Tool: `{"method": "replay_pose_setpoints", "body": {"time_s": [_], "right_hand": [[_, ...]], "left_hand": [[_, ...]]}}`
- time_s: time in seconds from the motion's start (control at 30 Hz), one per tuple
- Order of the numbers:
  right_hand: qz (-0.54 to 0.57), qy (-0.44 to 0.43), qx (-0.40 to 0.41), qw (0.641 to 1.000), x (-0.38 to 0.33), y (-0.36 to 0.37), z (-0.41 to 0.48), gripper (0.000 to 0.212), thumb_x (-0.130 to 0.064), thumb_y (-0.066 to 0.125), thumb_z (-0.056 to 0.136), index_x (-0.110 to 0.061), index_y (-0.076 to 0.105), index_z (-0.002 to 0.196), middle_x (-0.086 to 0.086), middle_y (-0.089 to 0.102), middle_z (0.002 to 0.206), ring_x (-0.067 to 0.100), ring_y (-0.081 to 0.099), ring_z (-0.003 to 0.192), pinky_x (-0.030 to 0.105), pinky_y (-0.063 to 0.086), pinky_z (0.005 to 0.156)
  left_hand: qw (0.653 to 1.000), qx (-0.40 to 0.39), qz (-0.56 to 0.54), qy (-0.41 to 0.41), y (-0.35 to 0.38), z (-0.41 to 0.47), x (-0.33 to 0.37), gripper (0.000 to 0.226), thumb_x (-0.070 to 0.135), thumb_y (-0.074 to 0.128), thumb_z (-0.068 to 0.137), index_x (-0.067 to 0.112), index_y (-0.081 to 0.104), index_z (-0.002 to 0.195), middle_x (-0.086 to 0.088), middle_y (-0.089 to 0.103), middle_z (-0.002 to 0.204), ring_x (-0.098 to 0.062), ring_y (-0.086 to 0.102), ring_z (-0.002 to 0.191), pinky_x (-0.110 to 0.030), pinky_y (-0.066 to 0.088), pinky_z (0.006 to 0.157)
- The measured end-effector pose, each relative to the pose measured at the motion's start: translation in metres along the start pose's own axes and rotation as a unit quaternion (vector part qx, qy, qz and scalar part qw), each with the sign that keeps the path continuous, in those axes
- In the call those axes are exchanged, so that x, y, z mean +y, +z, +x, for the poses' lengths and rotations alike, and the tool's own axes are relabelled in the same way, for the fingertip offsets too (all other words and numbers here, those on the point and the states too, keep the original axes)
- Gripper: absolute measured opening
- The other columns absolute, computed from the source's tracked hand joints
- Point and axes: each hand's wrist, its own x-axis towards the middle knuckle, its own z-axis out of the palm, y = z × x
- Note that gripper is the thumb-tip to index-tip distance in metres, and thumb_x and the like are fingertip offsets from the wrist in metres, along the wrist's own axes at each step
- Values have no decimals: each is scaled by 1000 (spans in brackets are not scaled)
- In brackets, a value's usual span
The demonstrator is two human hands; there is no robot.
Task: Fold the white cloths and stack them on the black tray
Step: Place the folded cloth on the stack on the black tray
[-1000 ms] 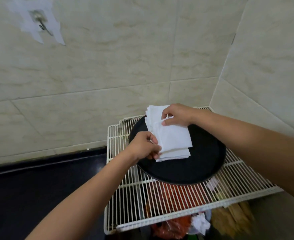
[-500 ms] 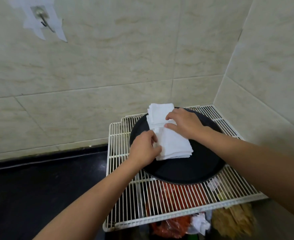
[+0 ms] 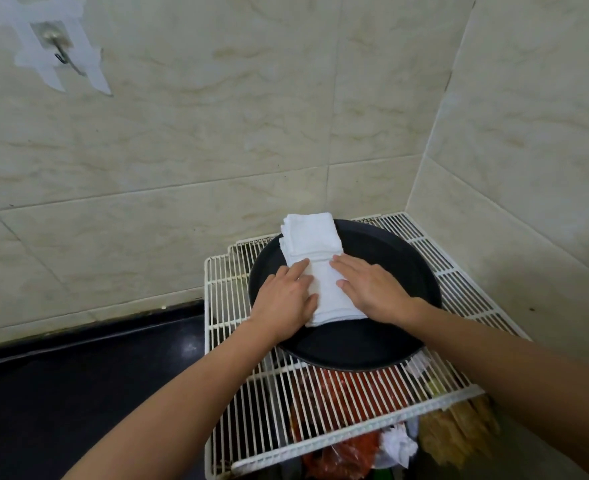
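White cloths (image 3: 312, 237) point lengthwise toward wall (image 3: 217, 133) on black tray (image 3: 393, 261); left hand (image 3: 286, 301), right hand (image 3: 372, 289) press flat, unclenched.

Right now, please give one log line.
left hand: flat on white cloths | right hand: flat on white cloths | black tray: on wire rack

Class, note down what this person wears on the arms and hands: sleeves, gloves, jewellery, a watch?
Nothing shows. The left hand and right hand are ungloved, with no rings visible. The left forearm and right forearm are bare up to the frame's edge: no sleeve, watch or bracelet in view.
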Motion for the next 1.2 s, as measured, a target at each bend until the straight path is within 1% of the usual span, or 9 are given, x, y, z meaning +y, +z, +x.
{"method": "replay_pose_setpoints", "body": {"time_s": [0.17, 0.3, 0.4, 0.5, 0.6, 0.77, 0.93, 1.07, 1.2], "right_hand": [[-6, 20, 63, 998, 0, -20, -3, 46, -33, 38, 102, -18, 40, 146, -1, 36, 154, 17, 29, 143, 39, 27, 110], [-5, 15, 110, 994, -17, -41, -12, 39, -35, 43, 100, -19, 51, 135, 1, 53, 136, 21, 48, 123, 37, 38, 97], [8, -33, 146, 989, -46, -48, -20, 32, -35, 47, 98, -21, 59, 125, -1, 61, 124, 21, 57, 112, 37, 46, 85], [57, -114, 161, 979, -93, -44, -29, 26, -33, 51, 95, -19, 65, 113, -1, 65, 110, 20, 60, 102, 36, 47, 77], [80, -192, 145, 967, -150, -28, -45, 24, -34, 52, 93, -20, 66, 107, -2, 67, 102, 20, 63, 92, 36, 51, 72], [111, -291, 79, 947, -254, 9, -88, 28, -38, 54, 92, -22, 64, 113, -2, 65, 107, 23, 62, 101, 37, 49, 79], [89, -375, 26, 922, -363, 35, -122, 29, -44, 49, 95, -26, 60, 116, -6, 61, 109, 20, 60, 99, 33, 44, 76], [79, -426, 0, 901, -458, 55, -143, 29, -44, 47, 95, -27, 58, 115, -6, 61, 111, 22, 60, 97, 33, 42, 74], [69, -453, -30, 888, -558, 80, -161, 29, -45, 46, 95, -28, 58, 115, -6, 61, 112, 21, 61, 99, 33, 44, 77]], "left_hand": [[996, 78, -33, 3, -8, -11, -12, 37, 34, 54, 92, 15, 60, 123, -3, 51, 134, -23, 52, 113, -38, 47, 90], [992, 111, -36, -54, -25, -40, -24, 29, 31, 55, 92, 17, 62, 116, 0, 60, 112, -18, 58, 98, -35, 52, 78], [985, 118, -7, -122, -38, -84, -30, 27, 32, 52, 93, 16, 62, 113, -1, 64, 108, -22, 62, 91, -35, 51, 71], [971, 116, 9, -207, -46, -149, -30, 24, 30, 51, 92, 15, 62, 106, -1, 64, 99, -26, 61, 88, -34, 45, 66], [955, 93, 20, -280, -45, -227, -29, 25, 31, 51, 92, 18, 62, 110, 0, 63, 101, -26, 62, 89, -35, 47, 70], [918, 46, 48, -391, -50, -357, -30, 19, 31, 49, 91, 19, 60, 101, 0, 63, 99, -27, 62, 91, -35, 46, 70], [865, 56, 75, -492, -71, -482, -42, 17, 31, 48, 90, 19, 59, 97, 0, 63, 98, -28, 61, 91, -36, 49, 72], [831, 63, 87, -545, -83, -581, -63, 19, 32, 48, 90, 17, 59, 96, -2, 64, 94, -28, 62, 89, -38, 53, 71], [802, 54, 101, -586, -93, -677, -95, 23, 29, 47, 90, 18, 62, 104, -3, 67, 102, -28, 62, 95, -36, 50, 74]]}}
